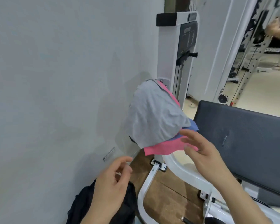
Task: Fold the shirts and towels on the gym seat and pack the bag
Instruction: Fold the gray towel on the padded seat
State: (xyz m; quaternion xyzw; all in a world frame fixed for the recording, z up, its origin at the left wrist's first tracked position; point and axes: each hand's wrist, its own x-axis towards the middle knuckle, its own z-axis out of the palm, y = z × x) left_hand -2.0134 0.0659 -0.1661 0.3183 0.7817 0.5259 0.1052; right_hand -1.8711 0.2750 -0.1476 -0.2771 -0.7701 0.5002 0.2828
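Grey shirt (153,113): hangs crumpled over a rounded part of the white machine frame (173,165), topmost in a pile of three cloths, close to the pale wall (55,78). Blue cloth (191,126): pokes out from beneath the shirt on the right. Pink cloth (162,148): lies lowest, showing as a strip along the shirt's upper right edge and as a flat flap below its lower hem. Right hand (200,152): reaches at the pile with fingers straight and spread, gripping nothing; overlaps the pink flap and the blue corner, though motion blur leaves it unclear whether the fingertips touch fabric. Left hand (110,183): hovers lower and to the left, apart from the pile, fingers loosely curled, empty. Black bag (81,206): sits slumped on the floor against the wall, below the left hand and partly hidden by it. Black padded seat (242,139): extends to the right of the pile, marked by a small pale scuff. Weight-stack column (183,50): stands upright behind the pile. Mirror (265,54): fills the far right, reflecting gym equipment.
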